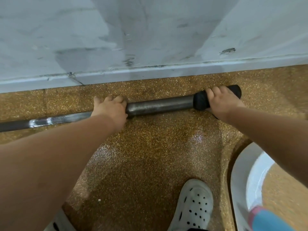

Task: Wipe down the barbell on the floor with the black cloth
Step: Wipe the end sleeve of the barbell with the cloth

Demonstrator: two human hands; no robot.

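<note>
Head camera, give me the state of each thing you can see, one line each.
barbell: lying on the floor along the wall, thick end sleeve partly bare.
black cloth: wrapped round the sleeve's end, under the right hand.
left hand: grips the barbell where shaft meets sleeve.
right hand: grips the black cloth round the sleeve.
white shoe: flat on the floor.

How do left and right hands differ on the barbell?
The left hand grips bare metal where the grey steel barbell thickens; the right hand grips the black cloth wrapped round the barbell's end. Left hand sits nearer mid-bar, right hand at the tip. Both curl over it.
</note>
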